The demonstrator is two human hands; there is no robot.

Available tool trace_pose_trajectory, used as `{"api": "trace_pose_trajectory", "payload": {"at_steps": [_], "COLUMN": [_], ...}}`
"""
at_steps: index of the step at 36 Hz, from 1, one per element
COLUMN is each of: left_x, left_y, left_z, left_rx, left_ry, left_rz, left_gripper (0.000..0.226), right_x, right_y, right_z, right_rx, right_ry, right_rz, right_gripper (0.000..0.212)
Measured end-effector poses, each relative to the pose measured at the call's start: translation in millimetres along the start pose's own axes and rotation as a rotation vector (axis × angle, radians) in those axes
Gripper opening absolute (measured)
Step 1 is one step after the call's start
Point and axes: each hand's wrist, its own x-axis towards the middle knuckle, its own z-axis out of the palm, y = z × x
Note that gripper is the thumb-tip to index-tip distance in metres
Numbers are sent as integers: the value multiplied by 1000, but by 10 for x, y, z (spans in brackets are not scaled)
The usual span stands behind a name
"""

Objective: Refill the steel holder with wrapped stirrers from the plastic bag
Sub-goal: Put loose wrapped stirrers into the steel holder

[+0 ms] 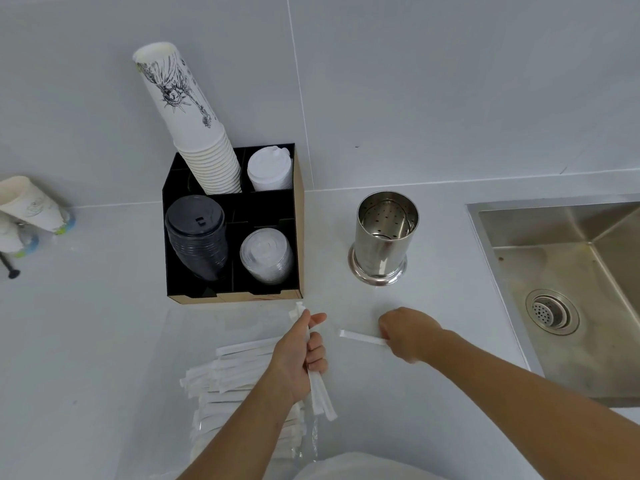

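The steel holder (382,237) stands upright on the pale counter (433,292) beside a sink (571,289), below a tiled wall. The left hand (299,355) grips a few wrapped stirrers (320,393) above the plastic bag (242,379); the right hand (407,332) pinches 1 single stirrer (360,337).

Left hand (300,353) grips wrapped stirrers (320,393); right hand (408,332) pinches one stirrer (362,337) near steel holder (382,237).

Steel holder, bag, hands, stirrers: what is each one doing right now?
steel holder: upright, no stirrers inside
plastic bag: lying flat, holding many wrapped stirrers
left hand: gripping a bundle of stirrers
right hand: pinching a single stirrer
sink: no water visible
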Motion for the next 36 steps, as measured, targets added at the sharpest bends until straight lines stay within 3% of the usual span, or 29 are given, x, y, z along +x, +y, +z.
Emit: {"api": "trace_pose_trajectory", "payload": {"at_steps": [5,11,19,24,28,30,36], "left_x": [-16,-42,-135,-211,-294,-316,-363], "left_y": [27,25,-68,-120,-146,-145,-160], "left_z": [-5,6,131,218,259,272,320], "left_rx": [-57,-83,-88,-153,-203,-206,-186], "left_ry": [-14,-16,-74,-182,-213,-192,-75], "left_rz": [16,23,25,20,34,51,92], "left_gripper": [45,48,56,74,77,70,20], "right_x": [-108,-381,-767,-870,-872,-866,-906], "right_y": [49,-16,-302,-499,-610,-630,-518], "right_z": [80,119,11,-33,-16,7,97], "right_rx": [164,710,1163,1208,1083,974,858], "right_ry": [71,137,140,214,315,358,419], "right_rz": [23,5,-65,-86,-46,-34,17], "right_gripper": [9,20,8,5,5,4,5]}}
